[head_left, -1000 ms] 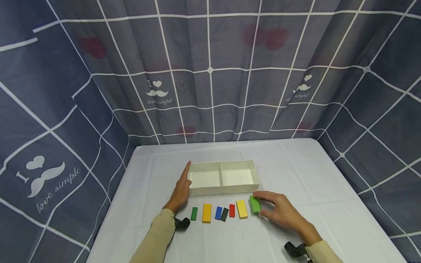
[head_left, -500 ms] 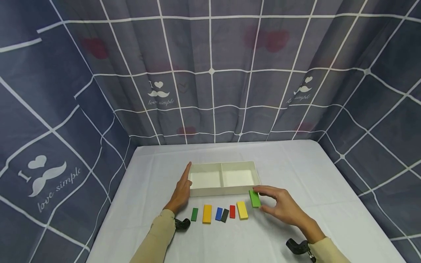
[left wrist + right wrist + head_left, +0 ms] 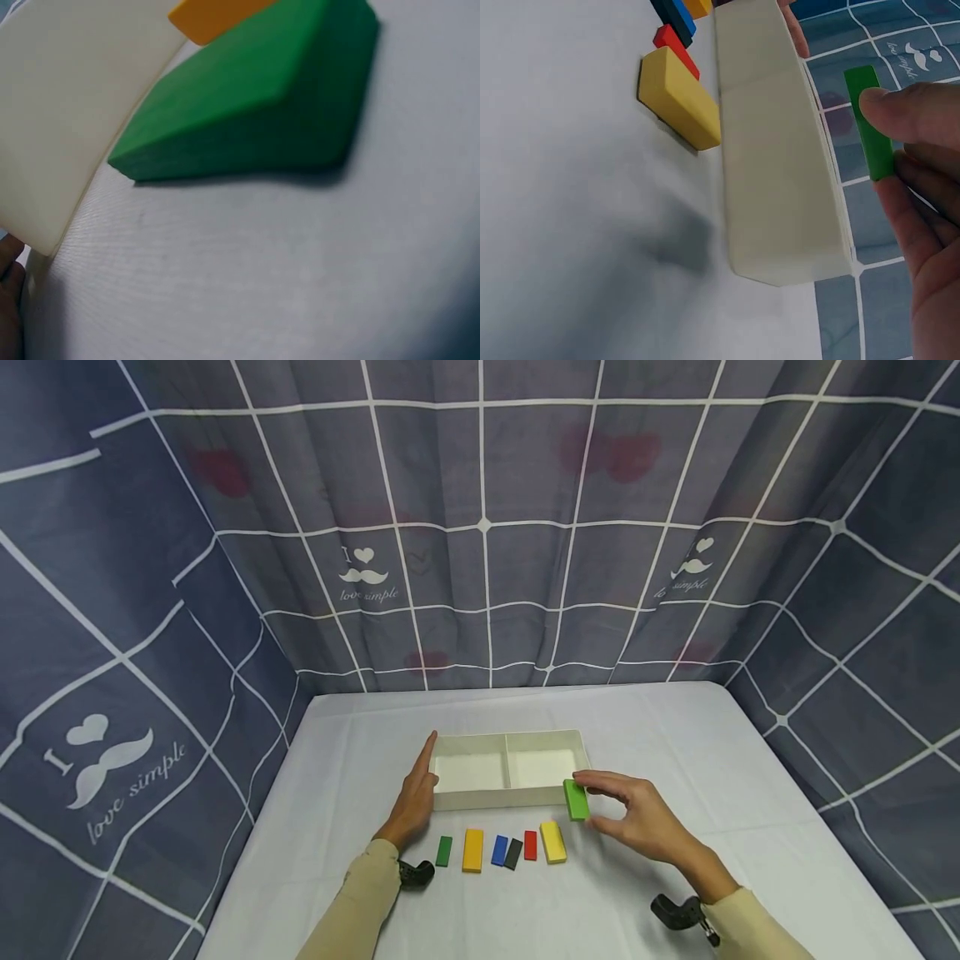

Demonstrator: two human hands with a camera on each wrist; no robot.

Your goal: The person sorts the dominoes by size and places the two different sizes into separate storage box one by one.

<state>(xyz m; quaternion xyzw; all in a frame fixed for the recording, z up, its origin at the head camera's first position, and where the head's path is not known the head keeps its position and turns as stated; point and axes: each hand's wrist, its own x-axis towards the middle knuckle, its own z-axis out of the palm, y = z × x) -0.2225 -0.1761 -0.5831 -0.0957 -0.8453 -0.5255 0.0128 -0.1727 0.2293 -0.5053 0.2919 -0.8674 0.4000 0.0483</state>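
Note:
My right hand (image 3: 637, 818) pinches a light green block (image 3: 576, 800) between thumb and fingers. In the head view the block is in front of the box's near right corner. The right wrist view shows this green block (image 3: 868, 135) raised off the table, with the thumb across its face. A white two-compartment box (image 3: 487, 799) lies on the table, both compartments bare. Against the box's left side rests my left hand (image 3: 411, 800), its index finger straight along the wall. Close to the left wrist camera lies a dark green block (image 3: 217, 105), beside the box wall.
In a row before the box lie a dark green block (image 3: 444, 852), an orange-yellow block (image 3: 472, 850), a blue one (image 3: 499, 850), a black one (image 3: 513, 853), a red one (image 3: 530, 845) and a yellow one (image 3: 553, 842). Dark checked curtains (image 3: 525, 568) surround the white table (image 3: 360, 735).
My right hand has lifted the light green block from the right end of the row and carried it up towards the box's near right corner. The left hand stays at the box.

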